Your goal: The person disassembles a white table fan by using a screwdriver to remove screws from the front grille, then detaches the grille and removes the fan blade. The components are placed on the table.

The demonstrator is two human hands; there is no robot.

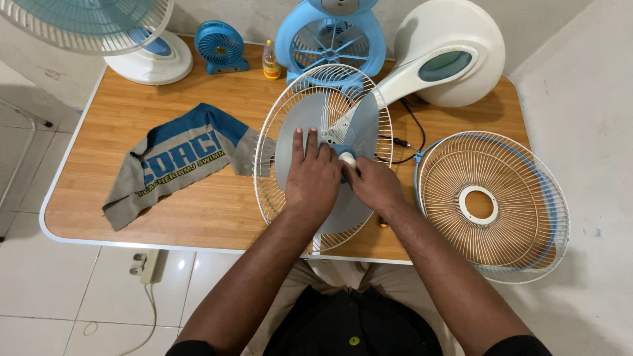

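A white stand fan lies on its back on the wooden table (pixel 198 211), its round base (pixel 455 39) at the far right. The rear wire grille (pixel 277 125) faces up with grey translucent blades (pixel 300 122) inside it. My left hand (pixel 311 178) lies flat on the blades, fingers spread beside the hub. My right hand (pixel 372 184) pinches the small blue and white hub cap (pixel 345 155) at the centre of the blades. The detached front grille (pixel 491 204) with a blue rim rests at the table's right edge, hanging past it.
A grey and blue cloth (pixel 175 161) lies on the left. At the back stand a white fan base (pixel 148 62), a small blue fan (pixel 221 46), a small yellow bottle (pixel 270 60) and a blue fan housing (pixel 330 36). A black cable (pixel 412 142) runs beside the fan's neck.
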